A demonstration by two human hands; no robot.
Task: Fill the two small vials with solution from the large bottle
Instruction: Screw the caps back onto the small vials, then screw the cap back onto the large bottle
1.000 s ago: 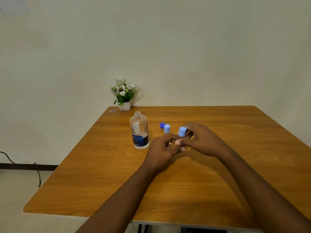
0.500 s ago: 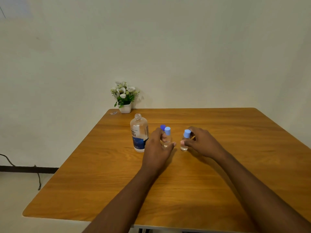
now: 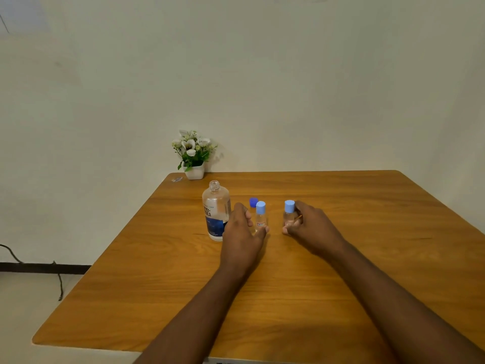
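Observation:
The large clear bottle [image 3: 216,211] with a blue label stands uncapped on the wooden table [image 3: 288,298]. Its dark blue cap [image 3: 253,202] lies just behind the left vial. Two small clear vials with light blue caps stand upright side by side. My left hand [image 3: 240,232] curls round the left vial [image 3: 261,218], thumb at its base. My right hand [image 3: 312,228] holds the right vial [image 3: 289,214], with the thumb low in front and the fingers behind. How much liquid is in the vials cannot be made out.
A small white pot of white flowers [image 3: 194,158] stands at the table's far left corner, with a tiny clear scrap [image 3: 177,179] next to it. A dark cable [image 3: 56,279] trails on the floor at the left.
Both hands were together on the right vial a second ago. The right hand has since set it upright on the table, and the left hand has shifted left to the other vial.

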